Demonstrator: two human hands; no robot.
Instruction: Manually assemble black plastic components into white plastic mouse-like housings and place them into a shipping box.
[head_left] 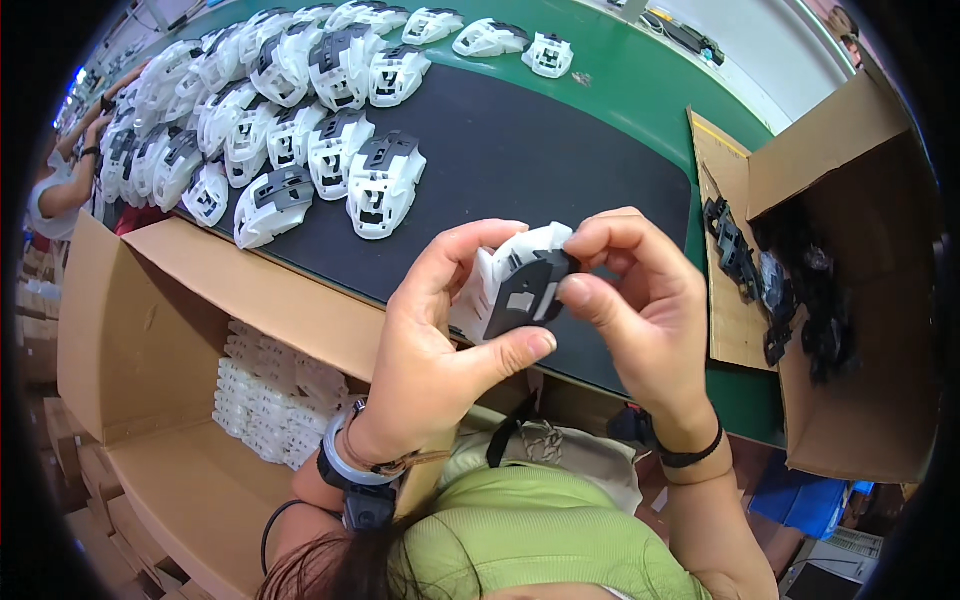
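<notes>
Above the front edge of the black mat, my left hand (435, 330) is closed round a white plastic shell (470, 308), shaped like a computer mouse housing. A black plastic panel (525, 295) with light cut-outs lies against the shell's side facing me. My left thumb presses along the panel's lower edge. With thumb and forefinger, my right hand (645, 305) pinches the right end of the black panel. Whether the panel is fully seated in the shell, I cannot tell. Similar white shells with black panels, such as the closest one (385, 185), stand in rows at the far left.
A cardboard box (190, 440) with stacked white parts (270, 395) stands at the near left. Black parts (735, 250) lie in an open carton (860, 410) on the right. Under the shells are a black mat (560, 150) and green table (640, 75). Another person's arm (75, 185) shows far left.
</notes>
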